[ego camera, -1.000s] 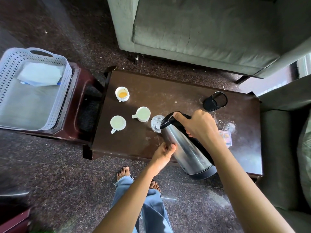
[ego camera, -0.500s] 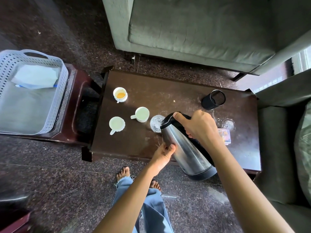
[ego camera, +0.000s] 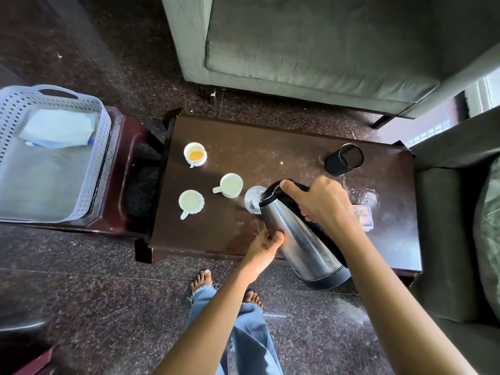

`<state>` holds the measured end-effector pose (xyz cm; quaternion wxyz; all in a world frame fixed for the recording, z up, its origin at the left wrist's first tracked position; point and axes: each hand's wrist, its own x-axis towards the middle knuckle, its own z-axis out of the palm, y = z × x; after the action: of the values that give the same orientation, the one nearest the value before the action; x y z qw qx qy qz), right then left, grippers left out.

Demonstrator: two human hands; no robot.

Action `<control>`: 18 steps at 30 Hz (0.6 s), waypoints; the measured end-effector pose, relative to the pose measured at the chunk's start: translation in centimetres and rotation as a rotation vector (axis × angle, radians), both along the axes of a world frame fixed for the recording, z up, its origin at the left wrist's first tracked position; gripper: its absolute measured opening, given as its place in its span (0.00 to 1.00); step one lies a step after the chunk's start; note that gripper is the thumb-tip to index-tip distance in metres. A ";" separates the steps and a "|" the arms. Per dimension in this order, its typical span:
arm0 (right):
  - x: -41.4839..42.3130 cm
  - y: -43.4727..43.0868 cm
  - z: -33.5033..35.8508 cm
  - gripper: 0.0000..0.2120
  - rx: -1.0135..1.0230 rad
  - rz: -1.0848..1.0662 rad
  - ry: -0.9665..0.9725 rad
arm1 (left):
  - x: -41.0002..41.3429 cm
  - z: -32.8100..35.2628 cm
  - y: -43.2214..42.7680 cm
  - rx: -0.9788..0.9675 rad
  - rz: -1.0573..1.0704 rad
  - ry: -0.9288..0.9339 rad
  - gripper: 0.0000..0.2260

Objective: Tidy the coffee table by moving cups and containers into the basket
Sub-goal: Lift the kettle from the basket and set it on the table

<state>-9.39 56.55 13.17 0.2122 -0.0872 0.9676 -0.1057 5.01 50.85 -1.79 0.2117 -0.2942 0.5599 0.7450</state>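
Dark speckled floor (ego camera: 81, 293) lies under me, with my bare feet (ego camera: 201, 278) and frayed blue jeans (ego camera: 243, 334) at the near edge of the brown table (ego camera: 270, 147). My left grip (ego camera: 266, 246) is curled against the lower side of the steel flask (ego camera: 300, 244), thumb and fingers pressed to the metal. The flask is tilted, its black base hanging out past the near edge of the table and its top leaning away from me. My right grip (ego camera: 322, 204) is wrapped tight round the black handle, thumb lying along the lid. The spout sits over the rim of a clear glass (ego camera: 254, 203) standing on the table.

Left of the glass are two white cups (ego camera: 230, 185) (ego camera: 191, 202), close together. A third cup (ego camera: 195, 154), with an orange residue inside, stands farther back. To the right, partly behind my wrist, is a small plastic box (ego camera: 364, 216), with another glass (ego camera: 368, 197) beside it and a black mesh holder (ego camera: 345, 159) beyond.

Off to the left, the white basket (ego camera: 105, 147) rests on a low side table (ego camera: 130, 185), well apart from the cups, with a folded cloth (ego camera: 58, 128) in it. A grey sofa (ego camera: 311, 50) stands behind.
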 end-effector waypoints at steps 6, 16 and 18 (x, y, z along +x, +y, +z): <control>0.4 0.0 -0.3 0.37 -0.001 -0.033 -0.009 | -0.1 1.0 -0.9 -0.030 0.002 0.044 0.47; 1.6 1.0 -0.8 0.33 -0.045 -0.155 -0.012 | 0.1 0.6 -1.5 -0.053 -0.083 0.037 0.47; 1.8 1.1 -0.9 0.33 -0.050 -0.163 -0.012 | 0.3 0.5 -1.5 -0.053 -0.098 0.028 0.46</control>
<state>-7.59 57.66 12.25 0.2063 -0.0129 0.9672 -0.1474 5.27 49.31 -1.30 0.2324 -0.2616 0.5963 0.7225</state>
